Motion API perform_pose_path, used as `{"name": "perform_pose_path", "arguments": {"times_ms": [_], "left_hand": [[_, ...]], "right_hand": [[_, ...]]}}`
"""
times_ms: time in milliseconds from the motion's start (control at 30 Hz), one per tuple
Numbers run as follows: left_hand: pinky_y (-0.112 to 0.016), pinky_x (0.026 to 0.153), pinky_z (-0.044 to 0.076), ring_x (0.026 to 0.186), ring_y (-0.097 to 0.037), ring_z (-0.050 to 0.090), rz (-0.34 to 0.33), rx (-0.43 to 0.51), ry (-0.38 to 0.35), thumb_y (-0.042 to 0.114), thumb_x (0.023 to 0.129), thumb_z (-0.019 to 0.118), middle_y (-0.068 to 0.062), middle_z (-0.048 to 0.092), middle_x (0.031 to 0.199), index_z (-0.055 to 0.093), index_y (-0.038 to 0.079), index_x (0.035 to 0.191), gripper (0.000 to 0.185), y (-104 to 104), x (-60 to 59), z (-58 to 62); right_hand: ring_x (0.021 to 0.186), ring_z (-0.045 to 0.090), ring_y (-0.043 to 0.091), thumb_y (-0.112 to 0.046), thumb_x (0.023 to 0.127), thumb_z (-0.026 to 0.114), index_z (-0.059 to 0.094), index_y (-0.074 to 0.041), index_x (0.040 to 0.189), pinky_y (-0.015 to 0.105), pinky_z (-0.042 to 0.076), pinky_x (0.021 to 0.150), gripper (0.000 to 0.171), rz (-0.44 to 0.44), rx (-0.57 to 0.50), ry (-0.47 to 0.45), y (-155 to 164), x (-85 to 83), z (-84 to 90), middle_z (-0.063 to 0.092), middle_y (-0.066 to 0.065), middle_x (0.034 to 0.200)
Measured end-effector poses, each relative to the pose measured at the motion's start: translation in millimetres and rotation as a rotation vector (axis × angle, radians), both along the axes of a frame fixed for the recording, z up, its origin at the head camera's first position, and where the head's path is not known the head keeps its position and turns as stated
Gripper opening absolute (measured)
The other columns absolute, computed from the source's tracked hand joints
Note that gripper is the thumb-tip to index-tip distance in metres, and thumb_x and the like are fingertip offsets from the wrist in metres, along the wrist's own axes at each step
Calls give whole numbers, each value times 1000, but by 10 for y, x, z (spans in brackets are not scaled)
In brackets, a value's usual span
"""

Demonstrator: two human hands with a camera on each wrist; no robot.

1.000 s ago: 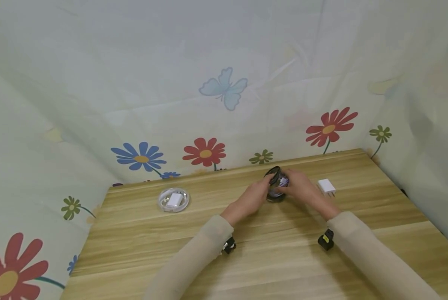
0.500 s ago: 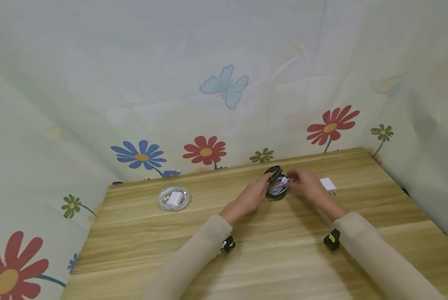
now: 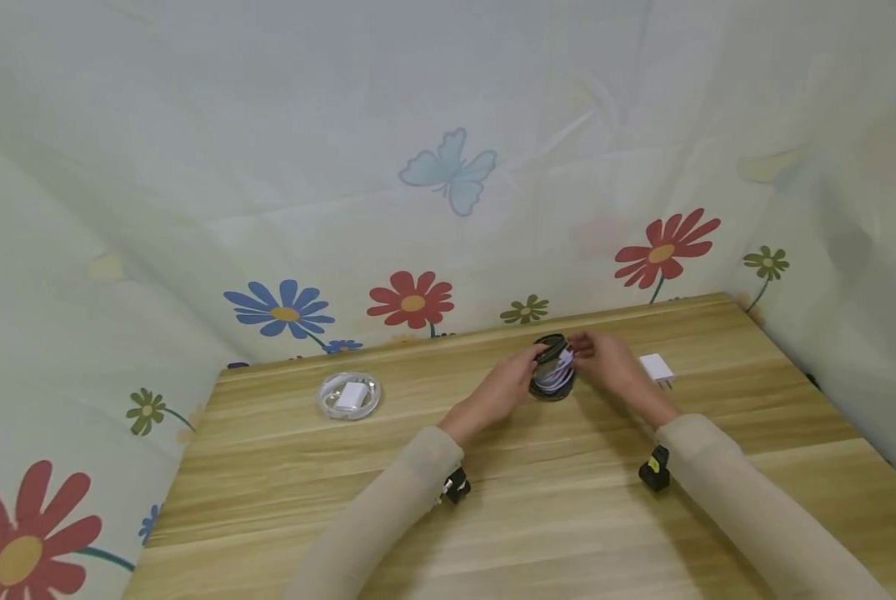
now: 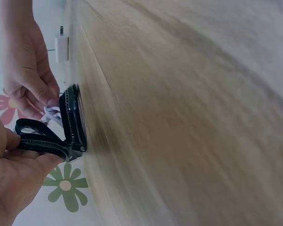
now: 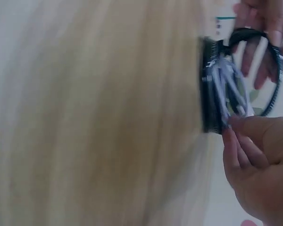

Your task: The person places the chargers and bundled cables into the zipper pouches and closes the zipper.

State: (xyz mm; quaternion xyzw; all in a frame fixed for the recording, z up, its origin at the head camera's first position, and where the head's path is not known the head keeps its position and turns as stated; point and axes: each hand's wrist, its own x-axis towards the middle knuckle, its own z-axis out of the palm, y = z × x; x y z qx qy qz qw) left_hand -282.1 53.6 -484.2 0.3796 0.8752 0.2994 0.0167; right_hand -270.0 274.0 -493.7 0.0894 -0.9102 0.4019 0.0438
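A small round zip case (image 3: 554,393) with black edging and clear faces stands on the table, its lid (image 5: 275,61) partly raised. A coiled white cable (image 3: 556,375) lies inside it. My left hand (image 3: 502,387) grips the lid's edge between thumb and fingers, as the left wrist view (image 4: 19,183) shows. At the case's right side, my right hand (image 3: 613,364) pinches the white cable (image 4: 52,114) near the rim. How much cable lies under those fingertips is hidden.
To the right of the right hand lies a white plug charger (image 3: 656,369), prongs toward me. On the left, a clear round case (image 3: 329,410) holds another white charger (image 3: 352,395). A flower-printed cloth (image 3: 448,250) hangs behind the wooden table (image 3: 538,533).
My right hand has drawn out from inside the case to its right rim, uncovering the coiled cable. The lid has tipped lower. My left hand keeps its hold on it.
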Motion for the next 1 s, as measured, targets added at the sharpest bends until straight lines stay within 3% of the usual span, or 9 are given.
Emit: {"name": "perform_pose_path", "arguments": {"times_ms": [100,200,467,567,767,1000], "left_hand": [[-34,105,50,124,-24,61,-3,1,-11,8,110,38,-13,64,136,50,6,146,38,-9,-10,3],[-35,104,50,124,-23,62,10,7,-23,9,110,37,-13,64,135,50,7,146,38,-22,-14,12],[-32,100,52,119,-21,63,26,-15,-39,10,111,37,-14,65,134,49,7,147,38,-29,13,39],[-32,96,53,115,-20,65,30,-3,-61,10,111,37,-14,66,132,49,8,147,38,-23,19,46],[-31,98,52,118,-19,64,24,-12,-45,9,110,37,-12,66,134,50,8,146,38,-25,3,24],[-33,105,49,127,-22,59,34,-6,-90,9,111,36,-15,62,139,48,6,148,39,-58,-14,31]], "right_hand": [[110,66,45,10,94,63,54,13,130,51,56,94,37,3,-91,-21,22,0,23,65,32,118],[108,65,46,13,91,64,54,13,124,51,56,92,34,7,-116,-20,28,22,62,65,32,115],[88,68,34,8,82,72,64,2,90,49,57,79,13,-11,162,104,26,168,88,68,16,88],[83,67,30,5,83,74,71,-1,84,48,56,75,7,56,256,186,41,240,81,70,11,85],[92,70,35,10,83,67,78,0,96,50,57,82,20,311,422,379,29,331,52,74,15,96],[117,60,46,9,86,66,73,2,116,59,49,99,32,317,503,321,49,379,50,69,21,123]]}}
